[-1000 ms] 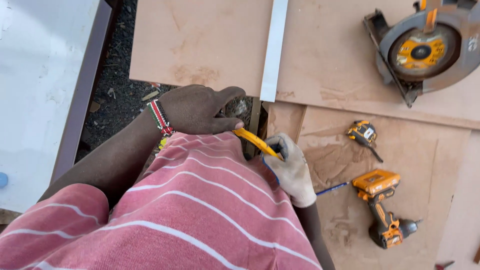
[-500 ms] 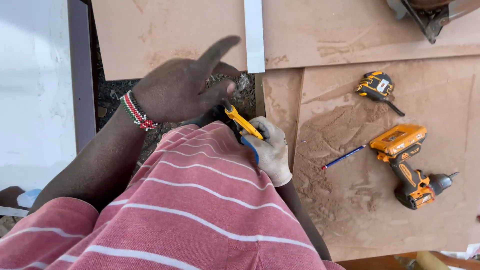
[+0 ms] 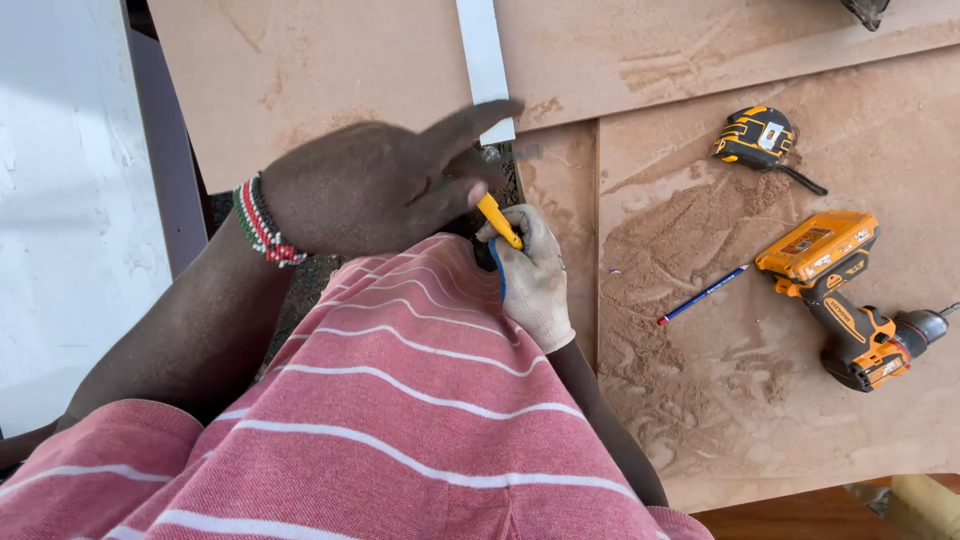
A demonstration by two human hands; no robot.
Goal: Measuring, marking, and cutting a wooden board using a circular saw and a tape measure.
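Seen from the head camera, a gloved right hand [image 3: 533, 275] grips a yellow tool [image 3: 498, 220], its long axis slanting up-left. Just above, nearly touching, the bare left hand [image 3: 375, 185] hovers with fingers loosely spread. A drill [image 3: 845, 300] and tape measure [image 3: 755, 137] lie well right on the dusty surface [image 3: 700, 400].

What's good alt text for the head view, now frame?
Seen from above, a person in a red striped shirt holds a yellow-handled tool in the gloved right hand, with the bare left hand, a beaded bracelet at its wrist, spread just above it. On the dusty brown boards to the right lie a tape measure, a blue pencil and a cordless drill.
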